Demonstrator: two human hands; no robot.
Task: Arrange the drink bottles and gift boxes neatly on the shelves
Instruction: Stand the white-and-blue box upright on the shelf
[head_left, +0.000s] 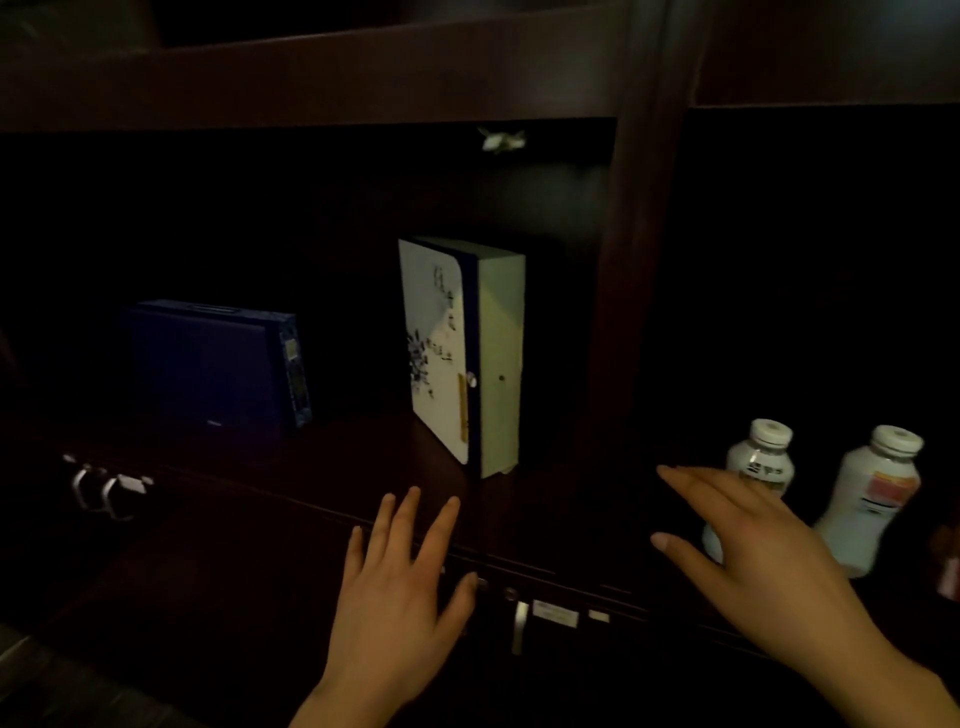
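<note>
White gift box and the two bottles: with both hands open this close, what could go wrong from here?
1. The white gift box stands upright on a narrow end near the shelf front edge; a bump from the left hand could tip it off.
2. The right hand overlaps the nearer bottle, with the second bottle close beside it; a wide grab might knock one over.
3. Dim light makes depth hard to judge.

A dark wooden cupboard (311, 88) in a dim room.
You see its shelf (363, 447), a thick upright post (639, 260), and metal handles (519, 626) on what may be doors below.
</note>
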